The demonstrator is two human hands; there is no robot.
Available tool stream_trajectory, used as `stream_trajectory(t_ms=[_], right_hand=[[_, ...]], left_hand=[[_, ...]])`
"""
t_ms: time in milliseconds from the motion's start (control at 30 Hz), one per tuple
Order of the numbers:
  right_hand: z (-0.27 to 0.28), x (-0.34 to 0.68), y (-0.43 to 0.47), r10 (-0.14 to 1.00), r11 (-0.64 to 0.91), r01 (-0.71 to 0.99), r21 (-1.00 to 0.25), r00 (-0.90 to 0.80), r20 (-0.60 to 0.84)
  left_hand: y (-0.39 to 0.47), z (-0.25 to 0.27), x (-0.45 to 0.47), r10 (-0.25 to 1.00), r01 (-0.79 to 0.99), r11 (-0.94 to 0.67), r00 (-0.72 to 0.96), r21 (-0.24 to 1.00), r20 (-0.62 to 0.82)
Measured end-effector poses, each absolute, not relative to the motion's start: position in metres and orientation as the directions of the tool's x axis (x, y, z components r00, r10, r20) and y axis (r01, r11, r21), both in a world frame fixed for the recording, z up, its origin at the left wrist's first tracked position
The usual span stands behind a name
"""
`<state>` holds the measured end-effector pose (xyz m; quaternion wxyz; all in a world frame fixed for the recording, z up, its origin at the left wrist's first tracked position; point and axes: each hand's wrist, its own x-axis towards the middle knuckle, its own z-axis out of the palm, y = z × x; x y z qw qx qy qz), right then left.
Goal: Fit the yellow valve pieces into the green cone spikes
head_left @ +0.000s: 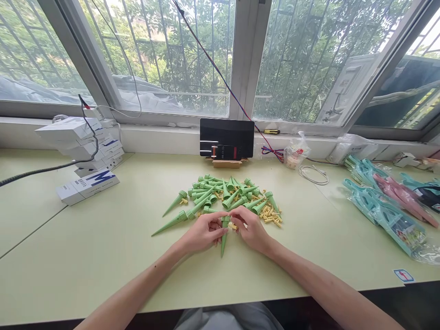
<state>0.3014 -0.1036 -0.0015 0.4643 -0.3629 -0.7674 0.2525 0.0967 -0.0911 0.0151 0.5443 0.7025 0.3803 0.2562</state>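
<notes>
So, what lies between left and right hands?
A green tapered plastic spike and, nearer the right hand, a small yellow plastic peg, in the head view.

My L hand (205,231) & R hand (250,229) are bare, as are my slim L forearm (147,284), w/ a sm. dark spot (155,266) on it, & R forearm (319,286), w/ creased lt. grey clothing (228,318) at btm ctr.
</notes>
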Motion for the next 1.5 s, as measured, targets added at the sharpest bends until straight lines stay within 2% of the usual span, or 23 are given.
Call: stream_trajectory(t_ms=[700, 1233, 1500], right_hand=[[-0.0040, 0.3003, -0.1042, 0.840, 0.535, 0.331, -0.778, -0.303, 0.449], [-0.0035, 0.3025, -0.1061, 0.839, 0.526, 0.338, -0.780, -0.356, 0.411], [-0.0026, 0.3009, -0.1078, 0.865, 0.474, 0.341, -0.812, -0.352, 0.357]], left_hand=[[-0.0910, 0.0109, 0.0971, 0.805, 0.235, -0.141, 0.593, 0.962, -0.027], [-0.0965, 0.0089, 0.1002, 0.803, 0.167, -0.066, 0.594, 0.984, -0.048], [-0.0979, 0.0100, 0.1054, 0.815, 0.112, -0.030, 0.578, 0.993, -0.040]])
